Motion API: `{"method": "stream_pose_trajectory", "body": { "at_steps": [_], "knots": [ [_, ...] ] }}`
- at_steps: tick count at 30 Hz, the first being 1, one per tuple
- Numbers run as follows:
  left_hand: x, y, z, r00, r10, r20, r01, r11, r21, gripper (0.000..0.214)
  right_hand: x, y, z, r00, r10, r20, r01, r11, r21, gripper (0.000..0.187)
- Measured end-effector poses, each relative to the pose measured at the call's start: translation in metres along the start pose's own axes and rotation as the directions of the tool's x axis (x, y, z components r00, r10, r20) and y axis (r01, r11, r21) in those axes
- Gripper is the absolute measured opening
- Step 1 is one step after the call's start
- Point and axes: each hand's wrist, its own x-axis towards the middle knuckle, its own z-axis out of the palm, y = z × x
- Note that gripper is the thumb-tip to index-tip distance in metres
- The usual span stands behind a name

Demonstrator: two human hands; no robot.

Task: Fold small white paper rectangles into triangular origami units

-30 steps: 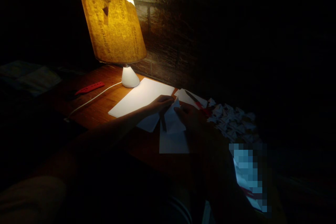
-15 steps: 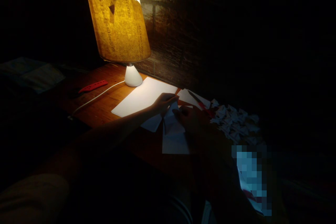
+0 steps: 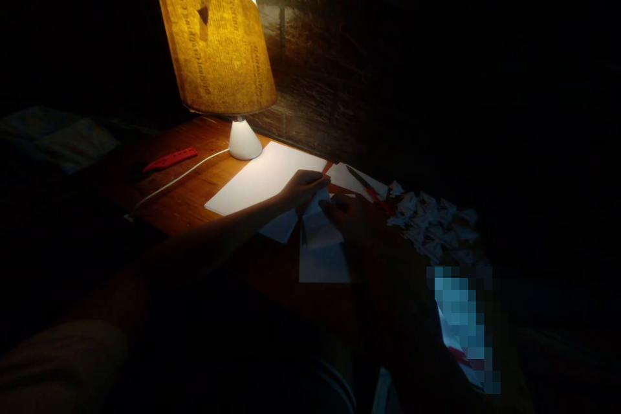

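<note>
My left hand is closed on the upper end of a creased piece of paper, its fingers pinching near the tip. Against the right edge of that same paper, my right hand is closed with thumb and fingers pressed together. The paper is partly folded and held above the table; deep shadow hides its finer creases. Below it lies another white sheet. Beyond my left hand, a stack of white paper is brightly lit.
A lit lamp with a printed shade stands at the back, its white cord running left. A red-handled cutter lies left. Scissors with red handles rest on paper at right, beside several small folded paper pieces. A glowing blurred screen is lower right.
My hands stay on the paper almost unmoved, with the right hand's fingers shifting very slightly. The whole view has drifted a little.
</note>
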Motion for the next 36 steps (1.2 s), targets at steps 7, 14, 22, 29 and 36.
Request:
{"method": "stream_pose_trajectory", "body": {
  "at_steps": [7, 14, 22, 29, 36],
  "knots": [
    [-0.002, 0.001, 0.001, 0.999, 0.004, 0.052, -0.001, 0.999, -0.044, 0.067, 0.002, 0.000, -0.001, 1.000, -0.013, -0.027, 0.012, 0.999, -0.040, 0.050],
    [0.001, -0.003, 0.001, 0.999, 0.011, 0.044, -0.008, 0.998, -0.067, 0.069, -0.001, -0.007, -0.003, 1.000, -0.007, 0.014, 0.007, 1.000, -0.019, 0.056],
    [-0.002, -0.003, 0.001, 0.998, 0.000, 0.056, 0.002, 1.000, -0.023, 0.069, -0.001, 0.003, 0.001, 0.999, 0.013, 0.044, -0.016, 0.998, 0.057, 0.058],
    [-0.002, -0.002, 0.002, 0.999, 0.003, 0.034, -0.002, 1.000, -0.015, 0.069, -0.002, -0.007, -0.006, 0.998, -0.062, -0.016, 0.060, 0.993, -0.099, 0.056],
    [-0.004, -0.001, 0.001, 0.996, -0.063, 0.069, 0.065, 0.998, -0.027, 0.071, 0.000, -0.002, -0.005, 0.993, -0.090, -0.081, 0.079, 0.988, -0.132, 0.046]
  ]
}}
